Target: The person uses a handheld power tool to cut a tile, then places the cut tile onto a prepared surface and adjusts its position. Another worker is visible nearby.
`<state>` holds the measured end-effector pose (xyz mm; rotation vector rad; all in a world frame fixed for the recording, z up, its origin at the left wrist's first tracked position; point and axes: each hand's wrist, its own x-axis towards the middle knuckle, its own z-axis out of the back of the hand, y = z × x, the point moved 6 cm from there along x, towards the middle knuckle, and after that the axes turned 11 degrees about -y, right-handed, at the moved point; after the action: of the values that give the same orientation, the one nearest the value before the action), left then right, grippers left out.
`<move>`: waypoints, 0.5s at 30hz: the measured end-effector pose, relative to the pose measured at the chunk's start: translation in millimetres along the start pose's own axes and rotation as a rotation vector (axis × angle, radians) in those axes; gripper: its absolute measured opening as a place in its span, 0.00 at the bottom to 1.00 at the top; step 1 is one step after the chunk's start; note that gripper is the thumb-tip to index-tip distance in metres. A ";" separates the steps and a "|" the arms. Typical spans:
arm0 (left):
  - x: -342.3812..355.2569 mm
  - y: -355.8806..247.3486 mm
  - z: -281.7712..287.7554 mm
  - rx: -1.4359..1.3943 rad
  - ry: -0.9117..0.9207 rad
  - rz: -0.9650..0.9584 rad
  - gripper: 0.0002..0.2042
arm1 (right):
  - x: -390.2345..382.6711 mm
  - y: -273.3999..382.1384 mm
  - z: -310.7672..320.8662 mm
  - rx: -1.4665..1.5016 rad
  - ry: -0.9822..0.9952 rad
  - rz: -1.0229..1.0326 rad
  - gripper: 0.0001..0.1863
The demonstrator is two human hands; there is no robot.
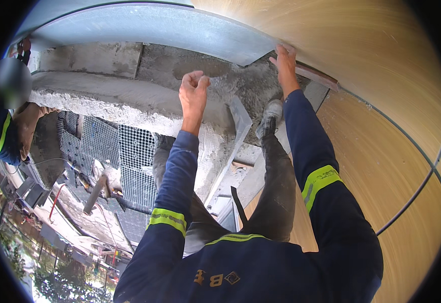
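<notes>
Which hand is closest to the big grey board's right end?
The right hand, beside that end of the grey board; the left hand is farther left.

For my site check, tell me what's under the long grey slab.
Along the near edge of the grey slab, a rough grey surface shows; whatever the slab itself covers cannot be seen.

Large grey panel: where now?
Top of the head view, from left to right of centre: the large grey panel lies beyond the left hand, its right end beside the right hand.
</notes>
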<state>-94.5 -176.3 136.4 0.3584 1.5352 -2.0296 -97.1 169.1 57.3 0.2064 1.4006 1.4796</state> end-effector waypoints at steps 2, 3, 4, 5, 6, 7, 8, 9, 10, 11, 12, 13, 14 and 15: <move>34.7 -22.1 -36.7 -0.067 -0.015 -0.032 0.28 | 5.6 -10.2 3.8 0.159 -0.031 -0.052 0.28; 54.0 -33.1 -52.4 -0.110 -0.018 -0.032 0.33 | 8.0 -14.4 3.3 0.242 -0.042 -0.079 0.27; 71.3 -43.5 -66.2 -0.183 -0.015 0.017 0.38 | 8.5 -16.9 0.8 0.243 -0.040 -0.080 0.25; 87.6 -51.8 -77.3 -0.254 -0.016 0.066 0.43 | 8.5 -18.8 -2.7 0.245 -0.036 -0.084 0.23; 106.0 -56.1 -82.4 -0.335 -0.017 0.118 0.46 | 5.4 -21.3 -7.8 0.249 -0.027 -0.093 0.22; 121.7 -60.5 -83.7 -0.415 -0.024 0.165 0.50 | 3.0 -25.0 -12.4 0.275 -0.011 -0.106 0.21; 128.3 -61.4 -91.3 -0.424 -0.004 0.197 0.51 | 0.5 -27.5 -12.8 0.301 0.006 -0.121 0.20; 130.7 -67.6 -104.0 -0.434 0.017 0.223 0.53 | 9.5 -31.0 -1.0 0.287 -0.026 -0.086 0.21; 127.6 -71.8 -122.8 -0.413 0.047 0.315 0.54 | 22.4 -36.5 17.1 0.273 -0.061 -0.055 0.22; 124.9 -74.3 -139.2 -0.390 0.071 0.404 0.55 | 29.3 -38.9 29.0 0.244 -0.068 -0.044 0.23; 147.7 -73.7 -139.0 -0.406 0.041 0.432 0.54 | 27.7 -34.6 17.6 0.230 -0.042 -0.034 0.23; 160.5 -66.7 -137.7 -0.410 0.023 0.449 0.53 | 28.7 -32.8 14.7 0.251 -0.035 -0.033 0.23; 174.4 -60.7 -131.5 -0.413 -0.004 0.462 0.52 | 23.2 -33.0 5.4 0.270 -0.026 -0.038 0.23; 171.1 -49.9 -132.7 -0.395 -0.016 0.474 0.52 | 16.6 -36.6 8.6 0.238 -0.026 -0.047 0.24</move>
<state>-277.2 -88.8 45.2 0.4896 1.6126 -1.3337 -78.5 178.7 21.9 0.3381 1.5495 1.2663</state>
